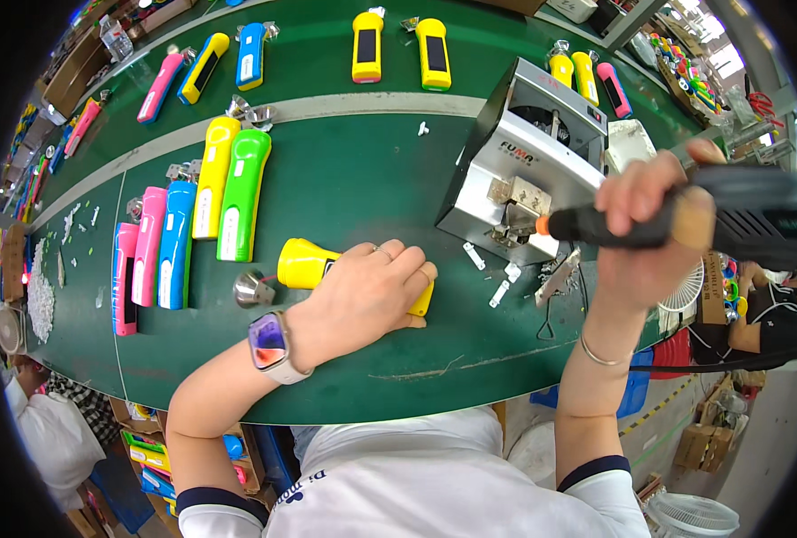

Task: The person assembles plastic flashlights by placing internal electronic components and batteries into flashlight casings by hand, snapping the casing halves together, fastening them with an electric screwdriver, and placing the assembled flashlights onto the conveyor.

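Observation:
My left hand [367, 291] lies over a yellow flashlight [301, 264] on the green table, its fingers wrapped round the body and hiding most of it. A silver reflector cup [253, 289] rests beside the flashlight's head. In my right hand [654, 206] is a black electric screwdriver [618, 226], held level with its orange tip pointing left. That tip is at the front of a metal screw feeder [524, 166]; whether it touches is unclear. Small white plastic pieces [499, 294] lie in front of the feeder.
Left of my hand stand several flashlights in a row, among them a green one [244, 193] and a blue one [176, 242]. More flashlights [367, 49] lie beyond a pale strip at the back. White bits [41, 291] are heaped at the far left. A black cable [730, 366] hangs at right.

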`<state>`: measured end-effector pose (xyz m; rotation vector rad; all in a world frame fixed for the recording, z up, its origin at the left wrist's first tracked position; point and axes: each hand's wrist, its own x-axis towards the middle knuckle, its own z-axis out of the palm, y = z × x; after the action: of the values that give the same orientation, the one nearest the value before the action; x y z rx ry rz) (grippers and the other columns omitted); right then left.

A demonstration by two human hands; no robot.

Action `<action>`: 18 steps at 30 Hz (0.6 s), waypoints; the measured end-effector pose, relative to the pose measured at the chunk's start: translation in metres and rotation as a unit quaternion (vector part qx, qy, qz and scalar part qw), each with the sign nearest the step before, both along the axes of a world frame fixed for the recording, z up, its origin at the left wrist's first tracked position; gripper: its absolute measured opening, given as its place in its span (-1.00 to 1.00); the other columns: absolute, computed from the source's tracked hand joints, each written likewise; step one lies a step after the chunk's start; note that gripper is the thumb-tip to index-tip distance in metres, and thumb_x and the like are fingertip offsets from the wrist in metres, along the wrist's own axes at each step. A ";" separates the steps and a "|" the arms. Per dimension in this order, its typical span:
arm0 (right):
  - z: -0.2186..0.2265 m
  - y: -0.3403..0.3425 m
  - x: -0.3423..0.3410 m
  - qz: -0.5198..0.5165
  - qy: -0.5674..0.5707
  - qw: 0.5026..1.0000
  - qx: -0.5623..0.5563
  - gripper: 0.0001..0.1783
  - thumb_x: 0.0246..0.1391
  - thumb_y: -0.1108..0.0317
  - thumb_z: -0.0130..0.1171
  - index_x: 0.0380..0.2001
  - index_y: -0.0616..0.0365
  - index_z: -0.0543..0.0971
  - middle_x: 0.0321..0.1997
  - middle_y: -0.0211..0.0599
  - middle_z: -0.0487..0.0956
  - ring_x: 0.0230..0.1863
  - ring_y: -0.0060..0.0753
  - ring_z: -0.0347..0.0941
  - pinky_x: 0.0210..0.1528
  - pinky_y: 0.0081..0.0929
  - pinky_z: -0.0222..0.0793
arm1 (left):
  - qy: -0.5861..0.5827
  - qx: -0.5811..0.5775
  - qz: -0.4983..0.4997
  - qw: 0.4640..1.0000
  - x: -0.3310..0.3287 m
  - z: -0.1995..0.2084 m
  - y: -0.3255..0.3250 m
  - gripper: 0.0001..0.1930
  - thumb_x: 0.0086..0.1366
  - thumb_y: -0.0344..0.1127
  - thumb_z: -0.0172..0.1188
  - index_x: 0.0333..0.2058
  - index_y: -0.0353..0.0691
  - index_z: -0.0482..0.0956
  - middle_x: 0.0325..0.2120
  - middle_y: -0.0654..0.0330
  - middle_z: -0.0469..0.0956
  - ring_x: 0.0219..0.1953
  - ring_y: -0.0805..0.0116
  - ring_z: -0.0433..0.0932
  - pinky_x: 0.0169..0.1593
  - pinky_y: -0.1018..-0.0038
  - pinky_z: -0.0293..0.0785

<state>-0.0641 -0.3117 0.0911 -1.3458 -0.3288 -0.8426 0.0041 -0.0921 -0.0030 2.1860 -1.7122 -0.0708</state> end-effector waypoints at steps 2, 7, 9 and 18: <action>-0.004 0.010 0.010 -0.096 0.029 0.993 -0.067 -0.60 0.19 0.24 -0.06 0.02 0.22 0.21 -0.60 -0.41 0.28 -0.66 -0.56 0.22 -0.50 -0.48 0.24 | 0.014 0.031 0.019 0.999 -0.002 -0.001 -0.003 -0.46 -0.11 -0.10 0.36 -0.15 -0.20 0.45 -0.30 0.19 0.42 -0.18 0.24 0.43 -0.13 0.37 0.39; -0.008 0.009 0.022 -0.070 0.106 0.992 -0.005 -0.61 0.22 0.20 -0.11 0.01 0.22 0.26 -0.61 -0.41 0.28 -0.68 -0.57 0.19 -0.52 -0.51 0.22 | 0.040 -0.012 0.010 0.999 0.015 0.004 0.011 -0.50 -0.09 -0.13 0.36 -0.15 -0.17 0.51 -0.25 0.21 0.46 -0.16 0.23 0.43 -0.07 0.34 0.36; -0.016 0.012 0.013 0.013 0.096 0.995 0.036 -0.54 0.25 0.06 -0.18 0.06 0.16 0.25 -0.62 -0.45 0.25 -0.68 -0.61 0.16 -0.53 -0.56 0.17 | 0.082 -0.016 0.004 0.997 0.015 0.001 0.012 -0.59 -0.06 -0.16 0.35 -0.21 -0.16 0.55 -0.27 0.22 0.46 -0.17 0.23 0.44 -0.08 0.35 0.36; -0.048 0.053 -0.002 0.111 0.091 0.989 0.041 -0.33 0.08 -0.12 0.09 0.10 0.01 0.15 -0.59 -0.38 0.36 -0.71 -0.48 0.27 -0.55 -0.44 0.27 | 0.098 -0.026 0.016 0.995 0.013 -0.002 0.012 -0.61 -0.04 -0.19 0.34 -0.21 -0.16 0.54 -0.30 0.21 0.44 -0.19 0.24 0.44 -0.11 0.36 0.36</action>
<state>-0.0662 -0.2590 0.0430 -1.2726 -0.2925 -0.5371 0.0172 -0.0801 -0.0050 2.0929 -1.5535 -0.2220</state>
